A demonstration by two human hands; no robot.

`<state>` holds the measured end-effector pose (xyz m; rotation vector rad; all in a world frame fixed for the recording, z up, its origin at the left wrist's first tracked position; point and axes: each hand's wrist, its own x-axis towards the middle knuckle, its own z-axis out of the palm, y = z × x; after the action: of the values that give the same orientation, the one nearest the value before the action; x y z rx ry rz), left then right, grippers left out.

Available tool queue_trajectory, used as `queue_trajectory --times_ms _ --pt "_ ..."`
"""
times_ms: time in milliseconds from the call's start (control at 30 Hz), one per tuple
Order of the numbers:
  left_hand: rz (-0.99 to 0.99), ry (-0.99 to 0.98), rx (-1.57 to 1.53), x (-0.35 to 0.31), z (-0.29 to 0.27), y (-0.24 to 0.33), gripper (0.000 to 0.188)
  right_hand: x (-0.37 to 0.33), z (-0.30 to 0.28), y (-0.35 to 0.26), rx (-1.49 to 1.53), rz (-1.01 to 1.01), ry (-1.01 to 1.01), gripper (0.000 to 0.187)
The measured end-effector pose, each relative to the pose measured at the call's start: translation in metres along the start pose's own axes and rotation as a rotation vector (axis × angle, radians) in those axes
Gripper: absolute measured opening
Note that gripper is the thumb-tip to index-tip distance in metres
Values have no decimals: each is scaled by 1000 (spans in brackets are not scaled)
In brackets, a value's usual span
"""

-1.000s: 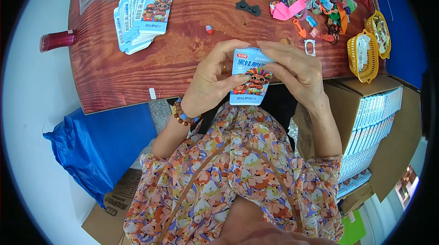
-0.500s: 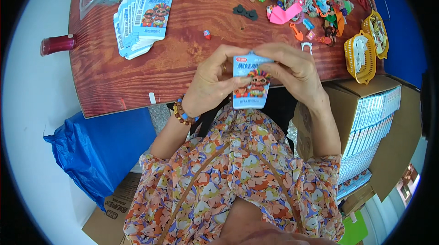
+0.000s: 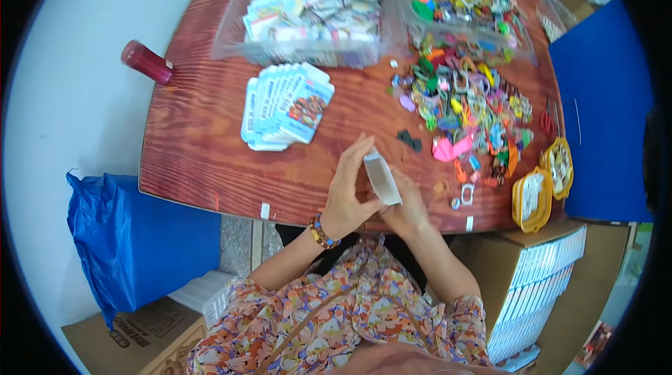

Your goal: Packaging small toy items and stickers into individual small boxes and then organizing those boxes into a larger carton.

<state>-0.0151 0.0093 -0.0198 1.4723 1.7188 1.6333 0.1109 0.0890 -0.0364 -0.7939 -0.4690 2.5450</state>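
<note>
While L hand (image 3: 346,194) holds a small pale carton (image 3: 383,179) just right of frame ctr, thumb at its lower end, R hand (image 3: 408,208) close against it, grip part-hidden, can't tell, fanned blue-white stack (image 3: 287,107) upper left, trinket pile (image 3: 470,103) upper right.

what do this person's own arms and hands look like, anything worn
The left hand and right hand are ungloved. A beaded bracelet, brown, blue and gold, circles the left wrist. Loose sleeves in an orange, white and purple floral print end near the elbows.

box (image 3: 382,180) partly hides the hands (image 3: 406,208)
</note>
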Motion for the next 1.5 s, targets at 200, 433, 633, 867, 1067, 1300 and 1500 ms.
queue_trajectory --times_ms 200,433,633,867,1067,1300,1500 --pt "-210 97 -101 -3 -45 -13 91 36 51 -29 -747 78 -107 23" --pt "-386 207 -206 -14 -69 -24 87 153 185 -114 -1845 -947 -201 21" --pt "-358 188 -38 -17 -75 -20 87 266 206 -105 -2339 -567 -241 30" --pt "-401 237 -109 -25 -89 -28 90 285 204 -111 -2327 -403 -323 35" --pt "-379 234 -155 -17 -95 -19 90 275 200 -133 -2247 -510 -225 25" --pt "-439 249 -110 -26 -93 -16 82 259 165 -160 -2035 -841 -278 20" --pt "-262 219 258 -7 -99 -13 82 135 197 -169 -1518 -613 -398 16"
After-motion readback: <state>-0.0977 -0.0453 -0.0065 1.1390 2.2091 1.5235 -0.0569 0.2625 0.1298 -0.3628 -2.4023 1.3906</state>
